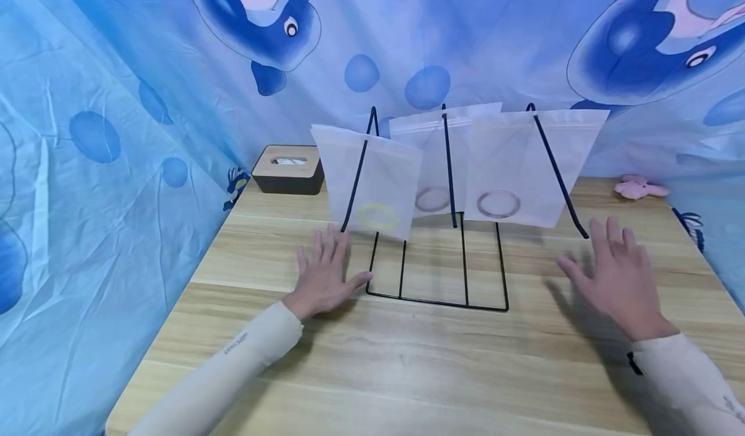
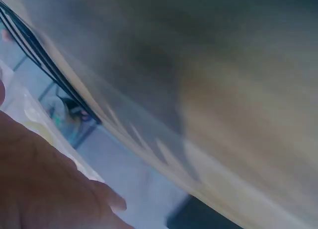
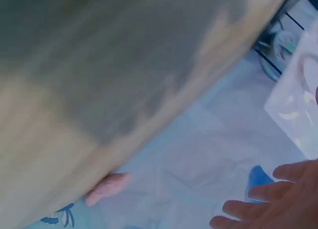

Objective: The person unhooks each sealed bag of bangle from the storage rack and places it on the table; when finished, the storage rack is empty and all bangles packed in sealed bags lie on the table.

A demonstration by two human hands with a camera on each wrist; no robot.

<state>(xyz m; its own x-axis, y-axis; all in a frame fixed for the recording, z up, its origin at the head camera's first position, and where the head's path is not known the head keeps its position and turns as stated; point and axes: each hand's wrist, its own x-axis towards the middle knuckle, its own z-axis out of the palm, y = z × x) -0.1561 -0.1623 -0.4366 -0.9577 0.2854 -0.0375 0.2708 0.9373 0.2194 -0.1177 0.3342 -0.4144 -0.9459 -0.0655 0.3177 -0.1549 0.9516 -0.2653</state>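
A black wire rack stands on the table, and three frosted zip bags hang from its slanted prongs. Inside the left bag is a yellow ring. The middle bag and the right bag each show a brownish-pink ring. My left hand is beside the rack's front left corner, fingers extended and thumb close to the frame; whether it touches cannot be told. Off to the right of the rack, my right hand is spread and holds nothing. Both hands also show in their wrist views.
A dark tissue box with a wooden top stands at the back left. At the back right lies a pink plush-like object. A blue sea-themed curtain hangs behind the wooden table and along its sides.
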